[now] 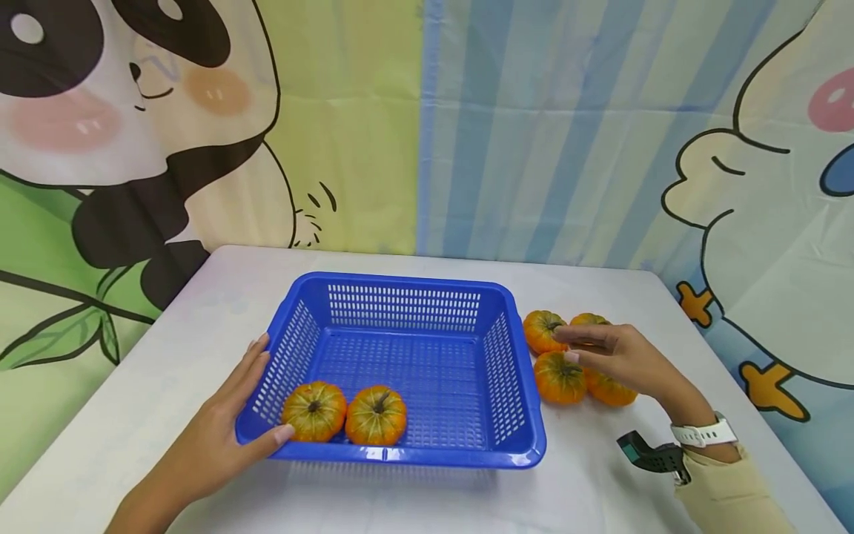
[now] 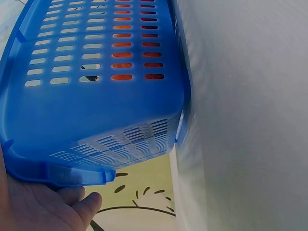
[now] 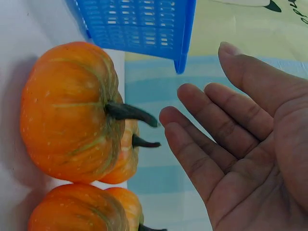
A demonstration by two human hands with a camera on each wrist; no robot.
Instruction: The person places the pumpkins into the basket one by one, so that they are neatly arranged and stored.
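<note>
Two small orange pumpkins, one at the left (image 1: 314, 411) and one beside it (image 1: 376, 416), sit along the near wall inside a blue plastic basket (image 1: 427, 454). My left hand (image 1: 223, 430) rests on the basket's near left corner, thumb on the rim and fingers along the outer side. To the right of the basket several more pumpkins (image 1: 560, 378) stand grouped on the table. Over them hovers my right hand (image 1: 617, 360), fingers relaxed and holding nothing. In the right wrist view its palm faces a pumpkin (image 3: 72, 113) with a dark green stem, fingertips apart from it.
A white table (image 1: 587, 475) carries everything. Behind it hangs a printed curtain (image 1: 534, 133) with a panda and a white cartoon animal. On the right wrist are a white watch (image 1: 703, 432) and a black strap device (image 1: 650, 454).
</note>
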